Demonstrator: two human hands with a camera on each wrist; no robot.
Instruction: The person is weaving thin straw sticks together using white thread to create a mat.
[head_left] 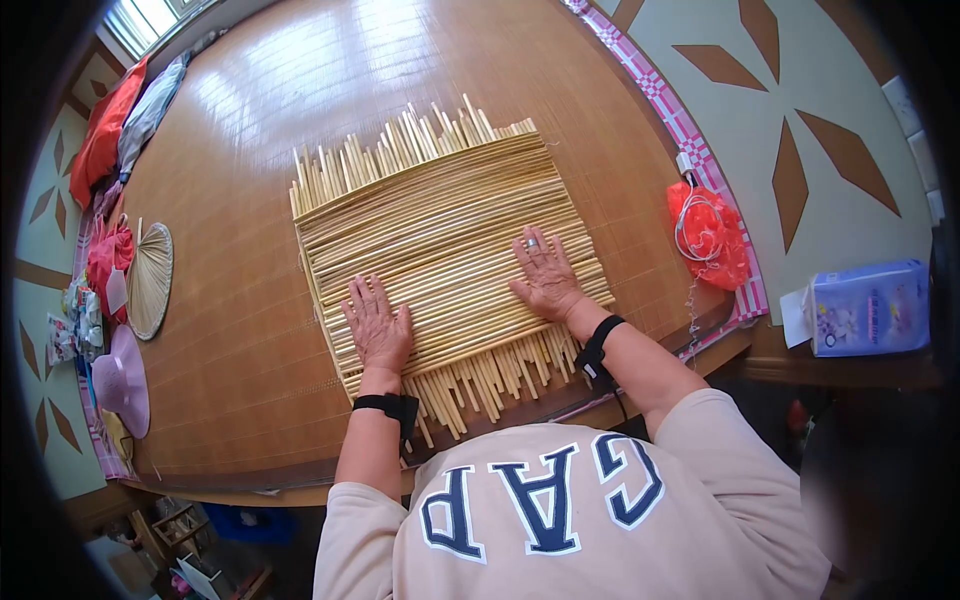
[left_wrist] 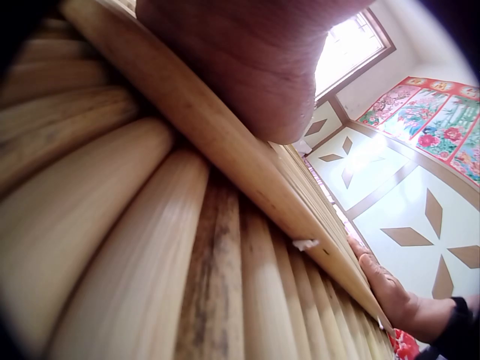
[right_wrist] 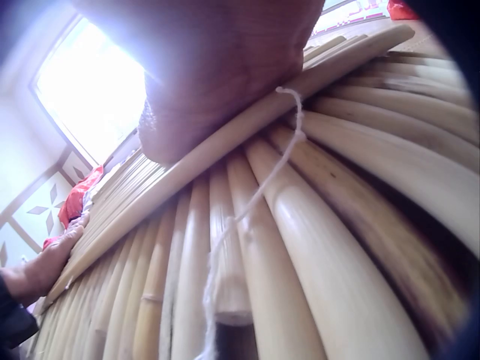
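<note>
A mat of pale yellow stalks (head_left: 440, 240) lies on the brown surface, its top stalks running side to side. Below them, a second layer runs crosswise, and its uneven stalk ends (head_left: 480, 385) stick out at the near and far edges. My left hand (head_left: 377, 325) rests palm down on the mat's near left part, fingers straight and pointing away. On the near right part my right hand (head_left: 547, 280) lies flat with its fingers spread, a ring on one finger. A loose white string (right_wrist: 217, 255) hangs over the lower stalks in the right wrist view.
On the left side lie a woven hand fan (head_left: 150, 280), a pink hat (head_left: 122, 380) and a red cloth (head_left: 105, 130). At the right edge sits a red plastic bag (head_left: 715, 240) with a white cable on it. A purple tissue pack (head_left: 870, 310) stands farther right.
</note>
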